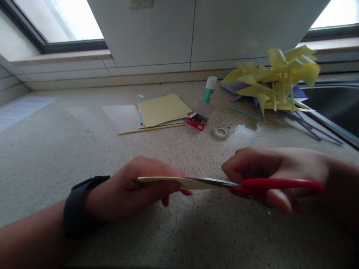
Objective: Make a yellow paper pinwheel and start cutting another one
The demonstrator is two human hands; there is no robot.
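Note:
My left hand (146, 186) pinches a pale yellow sheet of paper (159, 179), seen nearly edge-on, between thumb and fingers. A dark band is strapped round that wrist. In my right hand (269, 168) are red-handled scissors (280, 184), gripped by the handles with thumb and fingers through or around them. The blades point left and lie along the paper, meeting it just right of my left fingertips. How far the blades are apart cannot be made out. Both hands are held above the speckled countertop (84, 149).
Behind the hands lie stacked coloured paper (165, 108), a thin wooden stick (151, 129), an open red box of small metal pieces (198, 121), a tape roll (221, 132) and a glue stick (209, 89). Yellow paper pinwheels (280, 78) lie by the sink (336, 108); a printed sheet (22, 110) is far left.

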